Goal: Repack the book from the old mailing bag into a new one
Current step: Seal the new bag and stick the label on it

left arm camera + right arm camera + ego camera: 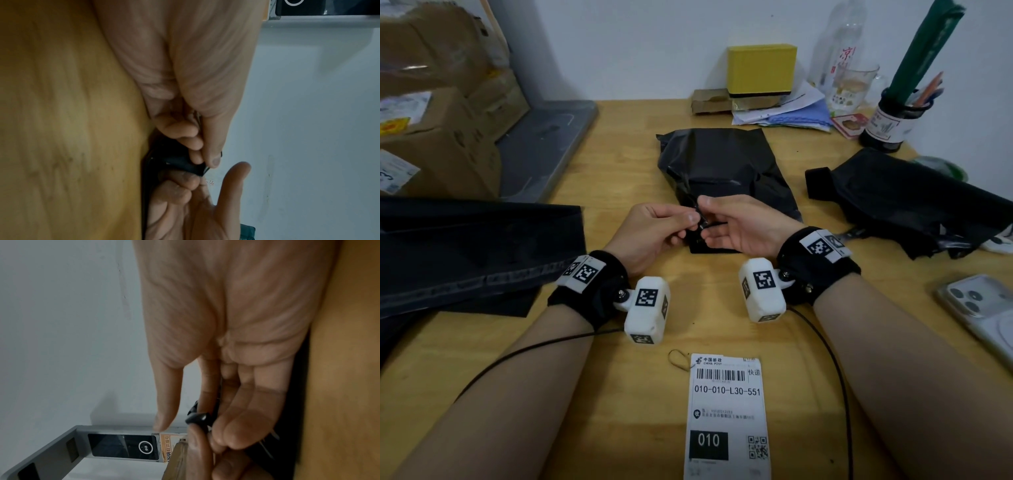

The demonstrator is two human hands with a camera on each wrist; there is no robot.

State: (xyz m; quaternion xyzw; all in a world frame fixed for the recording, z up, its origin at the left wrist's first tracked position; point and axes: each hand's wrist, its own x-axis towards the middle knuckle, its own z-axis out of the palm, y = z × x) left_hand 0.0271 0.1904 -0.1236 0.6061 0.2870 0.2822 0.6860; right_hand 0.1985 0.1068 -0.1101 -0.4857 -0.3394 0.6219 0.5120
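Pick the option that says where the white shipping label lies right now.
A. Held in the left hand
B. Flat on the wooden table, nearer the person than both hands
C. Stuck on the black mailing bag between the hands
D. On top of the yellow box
B: the shipping label lies flat on the wooden table, nearer the person than the left hand and right hand, which pinch the black mailing bag.

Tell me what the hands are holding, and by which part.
Both the left hand and right hand pinch the near edge of the black mailing bag.
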